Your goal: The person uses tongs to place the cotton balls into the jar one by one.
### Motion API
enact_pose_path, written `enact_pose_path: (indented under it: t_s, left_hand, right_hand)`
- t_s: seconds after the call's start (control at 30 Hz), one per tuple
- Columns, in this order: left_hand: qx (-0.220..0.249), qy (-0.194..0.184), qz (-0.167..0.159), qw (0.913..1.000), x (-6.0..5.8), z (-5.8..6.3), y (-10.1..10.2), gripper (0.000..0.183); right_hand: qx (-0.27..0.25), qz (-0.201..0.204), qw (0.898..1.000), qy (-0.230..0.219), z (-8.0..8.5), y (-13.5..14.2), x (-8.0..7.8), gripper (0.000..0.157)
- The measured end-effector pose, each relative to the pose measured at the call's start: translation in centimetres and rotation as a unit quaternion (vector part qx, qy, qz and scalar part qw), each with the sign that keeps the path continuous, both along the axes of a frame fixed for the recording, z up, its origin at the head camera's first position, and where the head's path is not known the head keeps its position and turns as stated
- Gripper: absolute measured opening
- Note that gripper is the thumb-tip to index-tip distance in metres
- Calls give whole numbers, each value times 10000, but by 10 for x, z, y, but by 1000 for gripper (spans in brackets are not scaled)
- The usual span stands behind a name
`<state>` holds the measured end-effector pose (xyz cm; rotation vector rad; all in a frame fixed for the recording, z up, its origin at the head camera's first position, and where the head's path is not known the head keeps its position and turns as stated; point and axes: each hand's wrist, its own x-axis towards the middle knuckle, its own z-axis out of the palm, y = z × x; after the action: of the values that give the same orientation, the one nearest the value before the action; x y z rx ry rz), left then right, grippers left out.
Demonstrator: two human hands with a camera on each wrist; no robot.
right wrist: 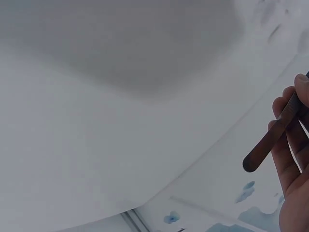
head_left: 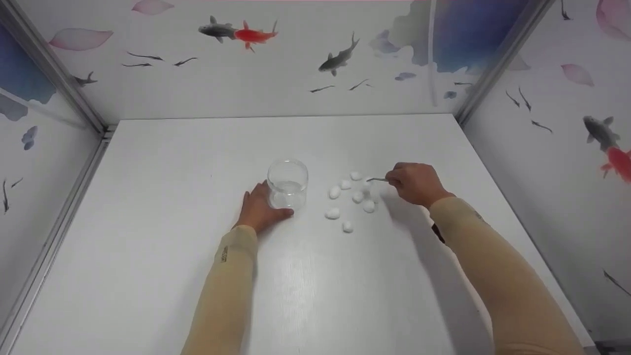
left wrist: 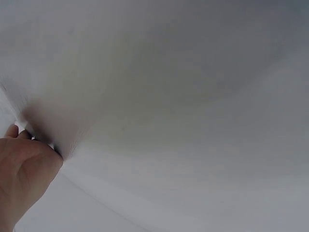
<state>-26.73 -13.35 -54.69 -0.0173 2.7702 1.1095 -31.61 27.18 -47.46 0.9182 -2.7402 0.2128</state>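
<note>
A clear round jar [head_left: 288, 185] with an open top stands on the white table. My left hand [head_left: 260, 207] holds it low from the left, thumb along the near side and fingers at the far left. In the left wrist view the left hand [left wrist: 26, 169] shows only at the edge, and the jar is not seen. My right hand [head_left: 416, 183] pinches metal tweezers [head_left: 378, 179], whose tip points left at a white cotton ball [head_left: 367, 183]. The right wrist view shows the tweezers' rounded back end [right wrist: 258, 154] sticking out past the fingers.
Several more cotton balls [head_left: 334, 192] lie scattered between the jar and the right hand, one of them [head_left: 347, 227] nearest to me. White panels with painted fish [head_left: 254, 35] border the table [head_left: 162, 197] at the back and both sides.
</note>
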Motion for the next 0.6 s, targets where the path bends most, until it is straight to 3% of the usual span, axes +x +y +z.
enact_pose_path:
  t_s: [0.33, 0.6]
  left_hand:
    - [105, -125, 127, 9998, -1, -2, 0, 116]
    - [103, 18, 76, 9999, 0, -1, -1, 114]
  right_hand:
    - [-395, 719, 9960, 354, 26, -58, -15, 14]
    - [-509, 986, 9929, 438, 47, -109, -22, 12]
